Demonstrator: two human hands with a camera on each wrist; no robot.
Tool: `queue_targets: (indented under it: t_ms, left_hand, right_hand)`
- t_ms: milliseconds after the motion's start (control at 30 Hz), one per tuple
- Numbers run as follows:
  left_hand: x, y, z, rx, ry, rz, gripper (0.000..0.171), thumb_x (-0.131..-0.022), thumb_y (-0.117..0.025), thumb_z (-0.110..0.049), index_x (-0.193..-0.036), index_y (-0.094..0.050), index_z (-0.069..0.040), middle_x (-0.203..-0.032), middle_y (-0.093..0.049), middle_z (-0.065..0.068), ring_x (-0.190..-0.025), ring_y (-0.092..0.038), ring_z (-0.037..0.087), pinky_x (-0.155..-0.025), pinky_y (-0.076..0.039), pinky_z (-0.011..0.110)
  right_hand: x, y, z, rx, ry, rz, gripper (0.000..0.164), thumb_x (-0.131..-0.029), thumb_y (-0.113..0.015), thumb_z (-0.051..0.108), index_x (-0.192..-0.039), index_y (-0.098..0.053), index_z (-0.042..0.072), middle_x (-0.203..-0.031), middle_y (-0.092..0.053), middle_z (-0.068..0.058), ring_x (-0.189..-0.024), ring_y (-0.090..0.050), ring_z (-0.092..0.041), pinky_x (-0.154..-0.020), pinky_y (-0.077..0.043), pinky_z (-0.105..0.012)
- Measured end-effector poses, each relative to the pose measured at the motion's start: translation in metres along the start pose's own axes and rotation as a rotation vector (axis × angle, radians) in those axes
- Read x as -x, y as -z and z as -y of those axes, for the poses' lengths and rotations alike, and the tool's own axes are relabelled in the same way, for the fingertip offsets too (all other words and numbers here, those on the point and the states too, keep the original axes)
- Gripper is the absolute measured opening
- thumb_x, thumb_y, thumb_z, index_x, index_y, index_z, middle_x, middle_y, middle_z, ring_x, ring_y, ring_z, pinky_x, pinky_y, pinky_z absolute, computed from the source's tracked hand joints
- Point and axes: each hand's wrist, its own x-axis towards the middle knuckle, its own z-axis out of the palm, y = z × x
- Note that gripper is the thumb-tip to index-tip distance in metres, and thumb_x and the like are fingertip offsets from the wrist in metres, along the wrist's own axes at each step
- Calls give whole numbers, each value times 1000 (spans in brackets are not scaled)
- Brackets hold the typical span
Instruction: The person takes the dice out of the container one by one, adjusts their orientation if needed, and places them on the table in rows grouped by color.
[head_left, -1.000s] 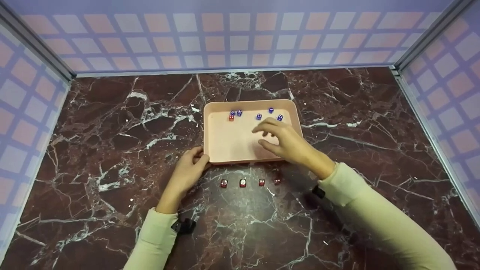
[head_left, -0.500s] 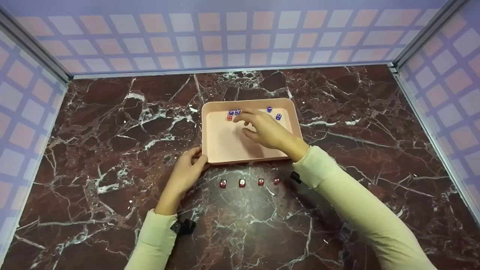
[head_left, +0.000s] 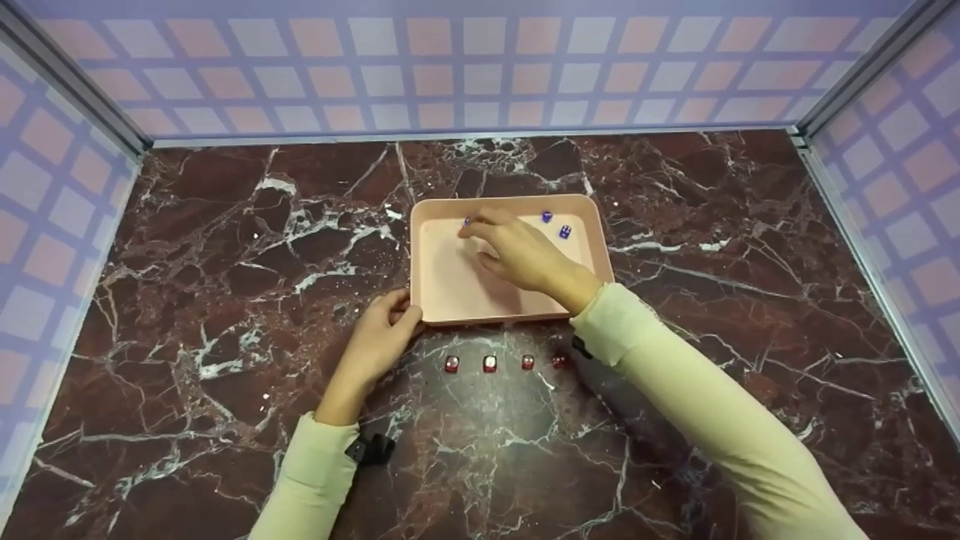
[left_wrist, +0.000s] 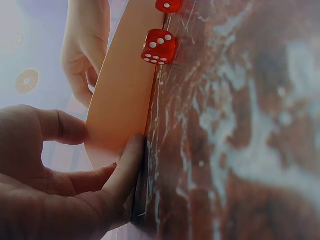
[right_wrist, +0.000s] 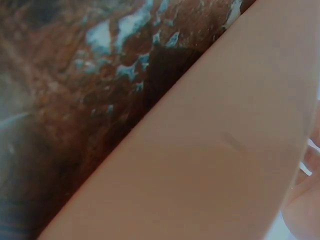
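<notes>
The pink tray point(head_left: 442, 281) lies on the marbled table, blue dice point(head_left: 565, 232) showing near its back right corner. My left hand point(head_left: 382, 334) holds the tray's front left corner; in the left wrist view, that hand point(left_wrist: 75, 170) has thumb and fingers against the tray wall point(left_wrist: 125, 75). Over the tray, my right hand point(head_left: 521, 251) reaches in with bent fingers, thumb and fingertips apart. It covers most of the back left group, where a bit of a blue die point(head_left: 468, 221) peeks out. In the right wrist view, the tray wall point(right_wrist: 210, 135) hides most of that hand point(right_wrist: 305, 200).
Several red dice stand in a row in front of the tray, among them a left one point(head_left: 451, 364) and a right one point(head_left: 559, 361). A checked wall point(head_left: 480, 75) rises behind the table point(head_left: 225, 300), with side walls left and right.
My right hand has moved left across the tray, from the blue dice at the right to the back left group, covering the red die there. My left hand stays at the corner.
</notes>
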Motion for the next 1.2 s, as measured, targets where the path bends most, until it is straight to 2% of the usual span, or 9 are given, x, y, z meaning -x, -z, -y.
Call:
queue_targets:
  t_ms: [200, 333, 633, 767, 1000, 1200]
  left_hand:
    - [1, 0, -1, 6, 3, -1, 50, -102, -55, -17, -146, -56, 8, -126, -58, 21, -112, -65, 29, -97, -59, 32]
    - [1, 0, 0, -24, -8, -10, 48, -102, -56, -17, -144, -58, 7, -124, -59, 20, -109, -65, 28, -93, -57, 31]
    - [-1, -1, 1, -33, -24, -19, 47, -101, -56, -16, -141, -61, 7, -121, -59, 19, -105, -65, 26, -89, -53, 28]
    - [-1, -1, 0, -37, -24, -20, 48, -100, -57, -16, -142, -60, 8, -121, -59, 19, -106, -64, 27, -90, -53, 29]
    - [1, -1, 1, -70, -31, -29, 49, -100, -56, -17, -143, -59, 8, -122, -60, 19, -109, -64, 30, -98, -52, 40]
    - [2, -1, -1, -65, -32, -32, 50, -100, -56, -17, -143, -59, 8, -122, -60, 20, -111, -64, 31, -100, -52, 43]
  right_hand:
    - [-10, -6, 0, 11, 4, -6, 39, -97, -69, -2, -136, -68, -2, -135, -64, -19, -126, -61, -35, -116, -48, -43]
    - [-14, -10, -3, 20, 4, -19, 36, -97, -67, -4, -133, -70, -2, -131, -67, -19, -123, -62, -35, -113, -50, -43]
    - [-13, -12, -5, 23, -6, -6, 29, -99, -68, 0, -127, -74, -1, -128, -68, -17, -119, -62, -36, -110, -51, -44]
    - [-9, -12, -4, 10, -17, -13, 24, -101, -68, 5, -123, -77, 1, -124, -68, -16, -116, -62, -36, -109, -51, -45]
    - [-4, -12, -5, -8, -63, -4, 22, -100, -67, 0, -118, -78, 2, -119, -67, -15, -113, -66, -33, -105, -55, -43]
    - [2, -12, -8, -14, -96, -9, 18, -100, -67, 1, -113, -79, 3, -120, -66, -14, -110, -68, -33, -104, -55, -44]
